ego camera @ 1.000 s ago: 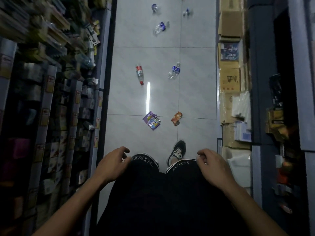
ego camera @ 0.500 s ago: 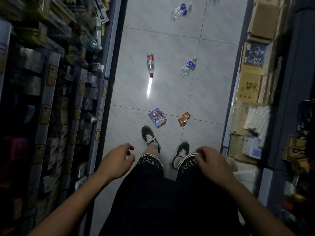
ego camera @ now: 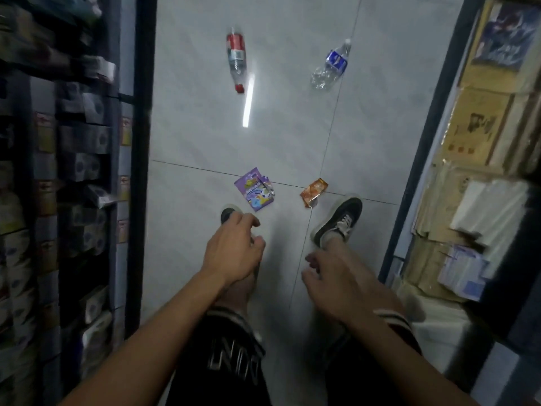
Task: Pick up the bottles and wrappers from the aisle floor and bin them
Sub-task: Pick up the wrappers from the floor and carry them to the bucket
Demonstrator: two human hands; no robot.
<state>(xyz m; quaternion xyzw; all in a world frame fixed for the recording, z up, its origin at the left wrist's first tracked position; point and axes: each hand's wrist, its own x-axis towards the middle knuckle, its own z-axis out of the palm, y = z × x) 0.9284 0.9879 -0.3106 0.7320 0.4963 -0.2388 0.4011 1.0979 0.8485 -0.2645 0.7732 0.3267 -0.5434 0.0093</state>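
Both hands [ego camera: 232,249] empty — purple wrapper [ego camera: 256,190] near.

Two bottles [ego camera: 236,58] [ego camera: 332,65] and two wrappers [ego camera: 255,189] [ego camera: 313,192] flat on floor tiles.

Head camera looks down at floor [ego camera: 205,136]

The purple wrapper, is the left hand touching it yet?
Apart. The head view shows bare floor tile between the left hand and the purple wrapper, which lies flat ahead of the fingers.
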